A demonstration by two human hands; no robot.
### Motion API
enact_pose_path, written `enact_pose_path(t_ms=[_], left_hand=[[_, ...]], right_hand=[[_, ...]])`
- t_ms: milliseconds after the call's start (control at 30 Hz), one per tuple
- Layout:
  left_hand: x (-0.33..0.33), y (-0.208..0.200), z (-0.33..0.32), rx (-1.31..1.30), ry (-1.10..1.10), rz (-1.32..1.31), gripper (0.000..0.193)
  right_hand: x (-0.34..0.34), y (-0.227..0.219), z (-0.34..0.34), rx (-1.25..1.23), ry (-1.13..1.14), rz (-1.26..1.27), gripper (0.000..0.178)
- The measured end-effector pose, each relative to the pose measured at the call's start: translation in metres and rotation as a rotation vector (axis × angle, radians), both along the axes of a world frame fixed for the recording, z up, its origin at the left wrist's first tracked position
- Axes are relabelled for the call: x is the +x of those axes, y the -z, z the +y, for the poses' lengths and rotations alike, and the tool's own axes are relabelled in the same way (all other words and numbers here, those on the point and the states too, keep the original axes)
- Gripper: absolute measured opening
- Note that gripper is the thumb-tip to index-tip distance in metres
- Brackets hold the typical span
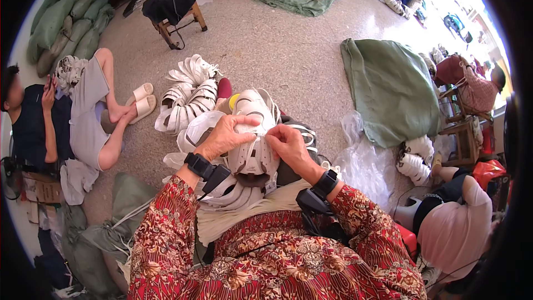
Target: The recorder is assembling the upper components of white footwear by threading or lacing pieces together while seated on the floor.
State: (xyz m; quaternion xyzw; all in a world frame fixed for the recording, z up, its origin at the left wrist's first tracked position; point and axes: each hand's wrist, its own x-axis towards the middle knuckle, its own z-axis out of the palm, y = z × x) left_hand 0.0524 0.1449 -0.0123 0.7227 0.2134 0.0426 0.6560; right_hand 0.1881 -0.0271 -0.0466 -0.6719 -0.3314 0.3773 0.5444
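A white and grey shoe upper rests in my lap with its eyelet area up. My left hand lies across its left side, thumb and forefinger closed at the eyelets. From the right, my right hand pinches what looks like a white shoelace, small and partly hidden by the fingertips. Under and beside the upper lie more white uppers. A sheaf of long pale laces spreads over my lap.
Nested white uppers lie on the floor ahead. Green cloth and clear plastic lie to the right. A seated person is at the left, others at the right. A wooden stool stands farther off; green sacks are piled far left.
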Motion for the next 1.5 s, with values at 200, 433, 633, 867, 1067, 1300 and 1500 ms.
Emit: enact_pose_path(t_ms=[200, 433, 633, 867, 1067, 1300, 1500], left_hand=[[0.002, 0.002, 0.001, -0.043, -0.016, 0.023, 0.031], [0.004, 0.000, 0.000, -0.202, -0.046, 0.079, 0.029], [0.006, 0.000, -0.002, -0.175, -0.054, 0.066, 0.029], [0.003, -0.001, 0.002, -0.247, -0.001, 0.073, 0.028], [0.001, 0.008, 0.007, -0.243, 0.043, 0.032, 0.024], [0.004, 0.017, 0.008, -0.211, 0.025, -0.014, 0.027], [0.000, 0.031, 0.015, -0.265, 0.000, -0.042, 0.029]], right_hand=[[0.000, 0.000, 0.002, -0.033, 0.002, 0.008, 0.016], [-0.002, 0.002, 0.003, -0.010, 0.005, 0.022, 0.019], [-0.001, 0.001, 0.001, -0.023, 0.001, -0.039, 0.021], [-0.003, -0.005, 0.010, -0.070, 0.008, -0.122, 0.018], [-0.002, -0.003, 0.017, 0.117, -0.093, -0.392, 0.012], [-0.009, -0.008, 0.024, 0.208, -0.069, -0.471, 0.009], [-0.016, -0.029, 0.030, 0.204, -0.205, -0.763, 0.011]])
